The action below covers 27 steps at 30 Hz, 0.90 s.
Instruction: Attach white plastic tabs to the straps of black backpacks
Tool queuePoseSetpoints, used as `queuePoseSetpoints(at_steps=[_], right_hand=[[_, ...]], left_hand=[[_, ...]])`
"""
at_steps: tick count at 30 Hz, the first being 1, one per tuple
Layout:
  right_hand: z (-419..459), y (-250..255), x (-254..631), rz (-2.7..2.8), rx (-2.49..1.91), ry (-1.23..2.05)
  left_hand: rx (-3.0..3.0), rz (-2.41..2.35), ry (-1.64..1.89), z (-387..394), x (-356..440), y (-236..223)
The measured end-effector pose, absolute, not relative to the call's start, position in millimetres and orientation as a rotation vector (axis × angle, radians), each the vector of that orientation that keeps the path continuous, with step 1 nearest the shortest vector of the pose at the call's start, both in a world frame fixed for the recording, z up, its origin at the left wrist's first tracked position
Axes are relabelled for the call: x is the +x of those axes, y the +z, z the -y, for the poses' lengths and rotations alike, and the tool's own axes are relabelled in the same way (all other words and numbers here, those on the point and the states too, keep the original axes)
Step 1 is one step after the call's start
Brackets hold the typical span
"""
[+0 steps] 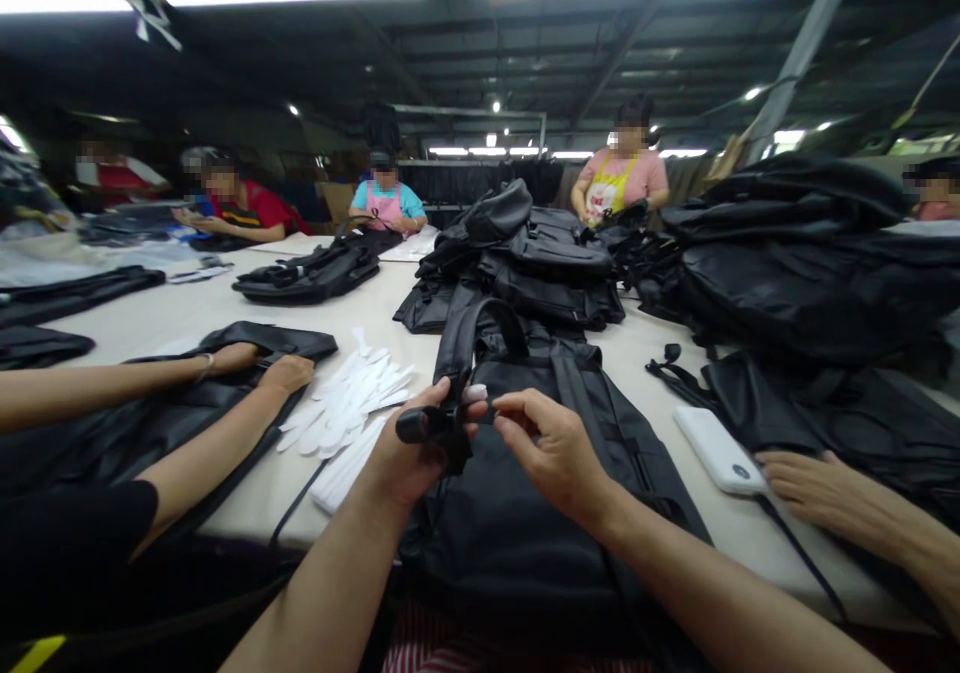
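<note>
My left hand [409, 448] grips a small black strap piece with a buckle [439, 425] at the top of a black backpack [517, 533] lying on the table. My right hand [551, 448] hangs just right of that strap piece, its fingers curled and pinched together with nothing visible in them. A small white bit [474, 393] shows at the fingertips of my left hand. The backpack's top handle [484, 338] stands up beyond my hands. A pile of white plastic strips [345, 418] lies to the left of the backpack.
A co-worker's hands [285, 373] rest on a black bag [172, 423] at left. Another person's hand [821, 488] lies on a black bag at right, near a white power bank [716, 450] with a black cable. Stacks of black bags [517, 263] cover the long table [187, 303].
</note>
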State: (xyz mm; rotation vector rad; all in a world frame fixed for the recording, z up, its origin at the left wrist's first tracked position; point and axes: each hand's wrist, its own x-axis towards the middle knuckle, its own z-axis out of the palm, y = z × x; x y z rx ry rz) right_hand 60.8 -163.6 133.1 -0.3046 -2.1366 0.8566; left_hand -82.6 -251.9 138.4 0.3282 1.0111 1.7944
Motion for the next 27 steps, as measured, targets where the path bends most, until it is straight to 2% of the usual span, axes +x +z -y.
queuePoseSetpoints(at_steps=[6,12,16,19,24,27], right_hand=[[160.6,148.9,54.9,2.23,-0.14,0.643],[148.1,161.3,35.4,2.559,0.012,0.089],[132.8,154.2,26.1,2.479,0.063,-0.157],[122.3,150.5,22.2,2.348,0.07,-0.187],[115.0,153.8,15.1,2.204,-0.074,-0.034],[113.6,159.0,9.6,2.16,-0.145,0.035]], left_hand=[[0.493,-1.057,1.774,237.1,-79.3,130.0],[0.749,-1.132,1.783,222.7,-82.2,122.7],[0.801,-1.232,1.637,219.7,-87.6,123.9],[0.834,-1.285,1.55,216.4,-92.3,131.6],[0.867,-1.356,1.442,207.1,-107.0,150.8],[0.792,-1.362,1.552,209.0,-114.5,157.9]])
